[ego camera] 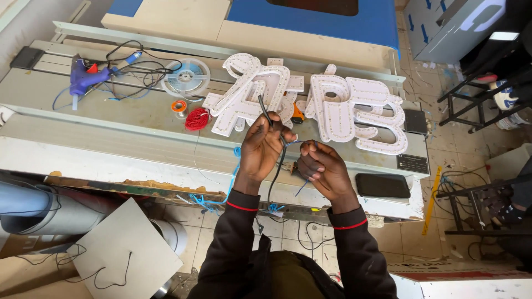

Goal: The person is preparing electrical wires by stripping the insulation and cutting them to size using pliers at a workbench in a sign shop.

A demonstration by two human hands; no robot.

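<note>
My left hand [261, 148] grips a black cable [265, 111] whose end sticks up above the fist and whose length hangs down below it. A thin blue wire [296, 142] runs from it to my right hand [322, 168], which pinches that wire in closed fingers. Both hands hover over the front edge of a worn metal workbench [111, 124]. Just beyond them lie white sign letter shapes [310, 102] studded with small lights.
On the bench: a blue glue gun [83, 78] with tangled wires, a reel of light strip [186, 77], a small solder spool [179, 106], a red wire coil [197, 119], a black phone [382, 185]. A grey board [124, 249] and loose wires lie on the tiled floor.
</note>
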